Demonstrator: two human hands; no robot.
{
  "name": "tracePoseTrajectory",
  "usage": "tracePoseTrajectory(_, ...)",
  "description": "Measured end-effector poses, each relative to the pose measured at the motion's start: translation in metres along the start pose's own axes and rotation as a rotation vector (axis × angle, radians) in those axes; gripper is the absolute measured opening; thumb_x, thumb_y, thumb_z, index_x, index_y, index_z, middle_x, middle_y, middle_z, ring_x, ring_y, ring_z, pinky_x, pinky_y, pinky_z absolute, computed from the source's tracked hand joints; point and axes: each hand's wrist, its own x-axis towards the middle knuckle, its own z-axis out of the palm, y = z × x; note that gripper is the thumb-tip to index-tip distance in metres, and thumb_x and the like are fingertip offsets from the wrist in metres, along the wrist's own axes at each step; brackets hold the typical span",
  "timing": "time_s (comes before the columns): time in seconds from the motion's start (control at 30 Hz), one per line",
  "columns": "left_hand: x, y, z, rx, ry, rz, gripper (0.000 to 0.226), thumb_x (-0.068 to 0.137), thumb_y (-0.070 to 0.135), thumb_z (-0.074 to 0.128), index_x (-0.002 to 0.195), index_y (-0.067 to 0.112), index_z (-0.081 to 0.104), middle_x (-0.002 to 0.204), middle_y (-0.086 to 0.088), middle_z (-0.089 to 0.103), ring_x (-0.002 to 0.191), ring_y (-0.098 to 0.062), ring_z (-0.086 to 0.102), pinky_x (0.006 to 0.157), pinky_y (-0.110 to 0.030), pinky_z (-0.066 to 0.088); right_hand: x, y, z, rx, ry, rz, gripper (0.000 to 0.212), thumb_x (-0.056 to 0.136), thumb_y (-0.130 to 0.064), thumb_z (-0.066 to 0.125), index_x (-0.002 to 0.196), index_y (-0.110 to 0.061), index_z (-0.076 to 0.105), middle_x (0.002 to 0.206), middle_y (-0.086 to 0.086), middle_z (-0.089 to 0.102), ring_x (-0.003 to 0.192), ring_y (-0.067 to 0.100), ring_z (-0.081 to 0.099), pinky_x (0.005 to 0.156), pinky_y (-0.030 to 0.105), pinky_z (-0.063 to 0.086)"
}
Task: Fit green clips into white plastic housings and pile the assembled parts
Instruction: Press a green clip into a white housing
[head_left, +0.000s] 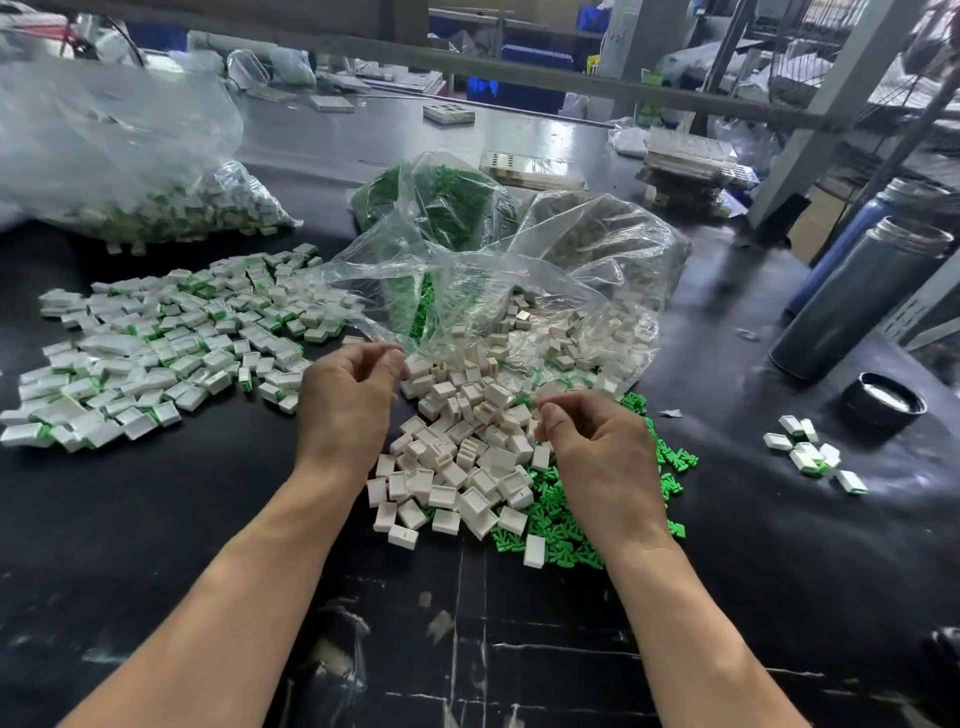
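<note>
Both my bare forearms reach over the black table (156, 519). Left hand (348, 400) pinches the clear plastic bag's (467, 291) edge; right hand (597, 447), curled, pinches something I cannot make out, above loose white plastic housings (457, 467) and green clips (561, 525). Assembled parts (156, 348) lie piled left.

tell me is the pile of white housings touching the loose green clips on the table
Touching. The head view shows the white housings lying on and against the green clips along the pile's right and lower edge, with no gap.
</note>
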Motion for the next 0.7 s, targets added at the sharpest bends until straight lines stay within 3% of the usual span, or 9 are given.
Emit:
tracePoseTrajectory(0.17, -0.012, 0.002, 0.002, 0.489, -0.187, 0.145, 0.005, 0.092, 0.039, 0.073, 0.092, 0.035, 0.07, 0.09, 0.019, 0.064, 0.081, 0.001, 0.062, 0.061, -0.018, 0.047, 0.004, 0.004, -0.005, -0.175, 0.009, -0.005, 0.017, 0.098, -0.037, 0.069, 0.087, -0.026, 0.075, 0.07, -0.011, 0.07, 0.07, 0.011, 0.067, 0.07, 0.034, 0.057)
tracePoseTrajectory(0.3, -0.019, 0.006, 0.006, 0.568, -0.249, 0.185, 0.013, 0.088, 0.043, 0.076, 0.09, 0.031, 0.071, 0.096, 0.012, 0.063, 0.086, -0.009, 0.064, 0.076, -0.03, 0.054, 0.009, 0.003, -0.014, -0.228, 0.035, 0.045, 0.048, 0.099, -0.06, 0.055, 0.073, -0.022, 0.068, 0.062, -0.008, 0.069, 0.062, 0.011, 0.065, 0.067, 0.039, 0.056)
tracePoseTrajectory(0.4, -0.025, 0.013, 0.009, 0.592, -0.328, 0.187, 0.018, 0.082, 0.048, 0.079, 0.079, 0.033, 0.068, 0.095, 0.017, 0.061, 0.091, -0.007, 0.061, 0.085, -0.033, 0.054, 0.01, 0.0, -0.021, -0.252, 0.06, 0.048, 0.062, 0.096, -0.069, 0.05, 0.053, -0.026, 0.057, 0.041, -0.014, 0.054, 0.04, 0.007, 0.047, 0.051, 0.033, 0.036)
tracePoseTrajectory(0.47, -0.028, 0.017, 0.009, 0.645, -0.385, 0.147, 0.022, 0.075, 0.053, 0.08, 0.076, 0.036, 0.066, 0.1, 0.021, 0.059, 0.103, -0.009, 0.058, 0.1, -0.041, 0.05, 0.01, -0.002, -0.024, -0.255, 0.054, 0.054, 0.063, 0.096, -0.071, 0.05, 0.047, -0.031, 0.055, 0.034, -0.014, 0.043, 0.036, 0.007, 0.043, 0.051, 0.03, 0.029)
tracePoseTrajectory(0.57, -0.029, 0.02, 0.008, 0.692, -0.435, 0.108, 0.024, 0.069, 0.054, 0.083, 0.077, 0.037, 0.067, 0.103, 0.024, 0.056, 0.111, -0.007, 0.052, 0.112, -0.046, 0.042, 0.012, 0.0, -0.027, -0.298, 0.036, 0.089, 0.072, 0.091, -0.073, 0.056, 0.05, -0.014, 0.052, 0.04, -0.009, 0.047, 0.041, 0.009, 0.043, 0.055, 0.038, 0.045)
tracePoseTrajectory(0.63, -0.028, 0.021, 0.007, 0.698, -0.451, 0.099, 0.022, 0.071, 0.051, 0.083, 0.079, 0.038, 0.067, 0.108, 0.022, 0.059, 0.114, -0.007, 0.053, 0.114, -0.048, 0.041, 0.014, 0.003, -0.029, -0.389, 0.021, 0.12, 0.06, 0.09, -0.068, 0.064, 0.063, -0.015, 0.06, 0.054, -0.009, 0.059, 0.058, 0.016, 0.057, 0.069, 0.041, 0.055)
tracePoseTrajectory(0.7, -0.028, 0.021, 0.006, 0.695, -0.449, 0.094, 0.02, 0.074, 0.049, 0.083, 0.08, 0.038, 0.068, 0.112, 0.02, 0.061, 0.118, -0.009, 0.053, 0.114, -0.049, 0.04, 0.015, 0.003, -0.03, -0.451, -0.036, 0.142, 0.032, 0.091, -0.055, 0.071, 0.075, -0.027, 0.068, 0.067, -0.014, 0.067, 0.071, 0.009, 0.063, 0.076, 0.038, 0.056)
